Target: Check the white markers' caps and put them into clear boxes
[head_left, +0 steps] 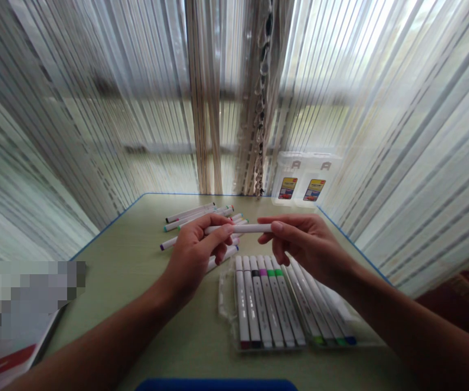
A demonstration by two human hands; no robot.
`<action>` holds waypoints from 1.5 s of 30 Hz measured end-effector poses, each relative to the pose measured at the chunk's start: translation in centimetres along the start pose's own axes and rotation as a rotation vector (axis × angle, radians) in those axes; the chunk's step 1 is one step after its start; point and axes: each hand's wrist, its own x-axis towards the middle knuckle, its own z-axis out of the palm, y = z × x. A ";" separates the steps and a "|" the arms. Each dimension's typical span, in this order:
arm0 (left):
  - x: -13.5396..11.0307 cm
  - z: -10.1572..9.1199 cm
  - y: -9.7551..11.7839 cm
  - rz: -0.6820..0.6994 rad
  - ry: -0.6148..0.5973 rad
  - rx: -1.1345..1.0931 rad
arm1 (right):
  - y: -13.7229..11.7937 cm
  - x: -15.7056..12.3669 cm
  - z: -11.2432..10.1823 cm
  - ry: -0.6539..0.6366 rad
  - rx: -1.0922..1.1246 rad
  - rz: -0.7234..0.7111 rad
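Both forearms reach in from the lower corners of the view, and between them, at the very bottom edge, sits a blue strip (217,385) whose nature cannot be told. Just beyond it a clear plastic case (225,304) lies open on the pale green bench (136,255), filled with a row of white markers (270,304) laid side by side, their caps maroon, black, purple, green and blue.

Above the case, the two hands hold one white marker (247,228) level in the air, crosswise to the row below. Left hand (195,252) has its fingers (218,231) curled and pinching the marker's left end between thumb and forefinger. Right hand (307,241) pinches the right end in the same way, its other fingers tucked under.

Behind the left hand, loose markers (193,214) lie scattered on the bench, partly hidden by it. Farther back at the right, a translucent plastic box (305,179) with yellow labels stands against the sheer striped curtain (381,136) that wraps round the bench. A blurred-out patch covers something at the left edge, above a white and red booklet (6,366).
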 end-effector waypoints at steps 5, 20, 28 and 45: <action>0.0 0.1 0.3 -0.016 0.006 -0.025 | -0.2 0.0 0.0 -0.035 0.045 0.012; 0.1 0.3 0.3 -0.069 0.043 -0.116 | -0.5 0.0 0.1 -0.003 0.101 0.031; 0.3 0.1 0.0 -0.038 0.027 -0.095 | -0.4 0.4 -0.1 0.107 0.073 0.002; 0.0 0.1 0.3 0.018 0.012 -0.061 | -0.3 1.2 -0.9 0.297 0.049 -0.013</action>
